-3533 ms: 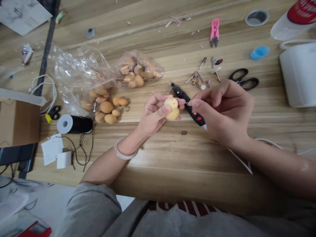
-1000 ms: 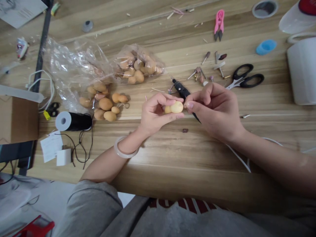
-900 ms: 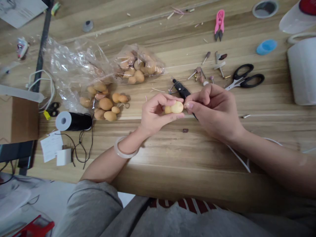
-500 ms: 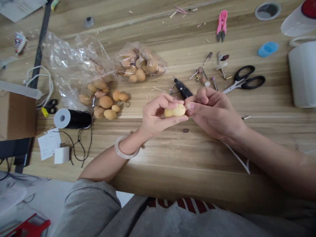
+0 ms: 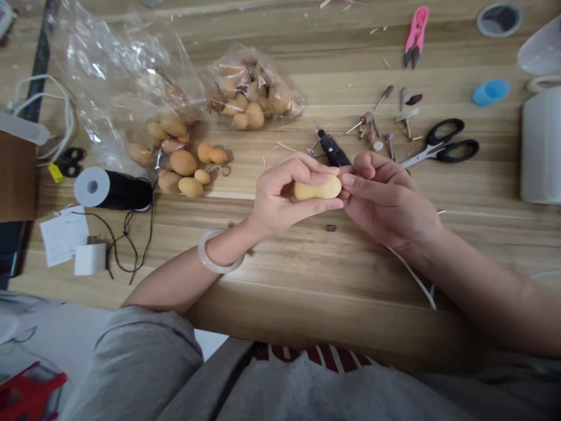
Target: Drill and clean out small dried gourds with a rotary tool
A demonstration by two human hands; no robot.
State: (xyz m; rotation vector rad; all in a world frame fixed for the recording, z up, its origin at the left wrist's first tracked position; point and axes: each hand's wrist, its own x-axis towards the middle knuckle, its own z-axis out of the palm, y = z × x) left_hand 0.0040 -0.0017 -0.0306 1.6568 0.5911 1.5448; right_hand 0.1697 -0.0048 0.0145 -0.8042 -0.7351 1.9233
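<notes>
My left hand (image 5: 284, 196) pinches a small pale yellow gourd (image 5: 318, 189), lying sideways between thumb and fingers, just above the wooden table (image 5: 307, 263). My right hand (image 5: 388, 199) is closed, its fingertips meeting the gourd's right end; what it pinches there is too small to make out. A black rotary tool (image 5: 333, 151) lies on the table just behind both hands, its rear hidden under my right hand. A white bangle sits on my left wrist.
Loose brown gourds (image 5: 186, 166) and a plastic bag of gourds (image 5: 252, 96) lie left of the hands. Grinding bits (image 5: 385, 120), black scissors (image 5: 442, 146), pink snips (image 5: 416, 35), a blue cap (image 5: 491, 92) and a white container (image 5: 541, 146) are at the right. A black thread spool (image 5: 114, 190) is at left.
The gourd has turned from upright to lying sideways in my left hand. My right hand has closed in on its right end, and the view has shifted slightly forward.
</notes>
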